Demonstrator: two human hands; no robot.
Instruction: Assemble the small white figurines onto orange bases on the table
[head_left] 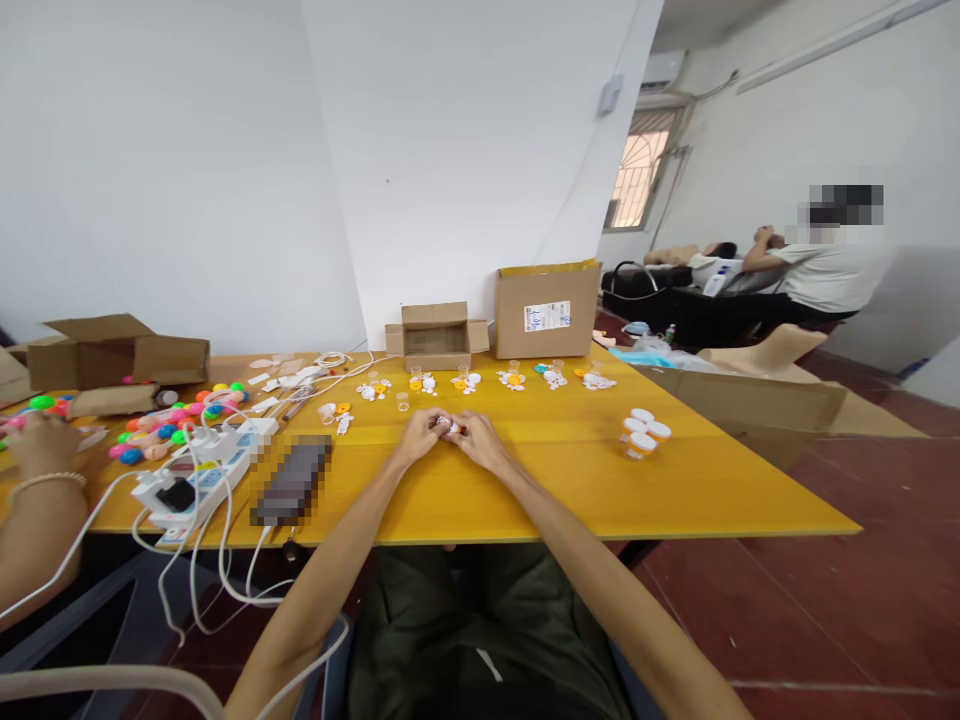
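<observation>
Both of my hands meet above the middle of the yellow table (577, 490). Closed fingers of my left hand (422, 436) pinch a small white piece (445, 424) with dark marks, too small to name. My right hand (478, 441) is closed on the right side of that piece, and its fingertips almost touch the left ones. A small clear cup (403, 401) stands just beyond my left hand. Behind my hands runs a row of small heaps of white discs (427, 384), with orange rings (513, 380) and clear cups among them.
Several white-lidded containers (643, 432) stand at the right. An open cardboard box (436, 345) and a taller carton (546, 312) line the back. Left are a phone (292, 480), a power strip (214, 475) with cables, colourful toys (172, 425) and another person's hand (45, 450).
</observation>
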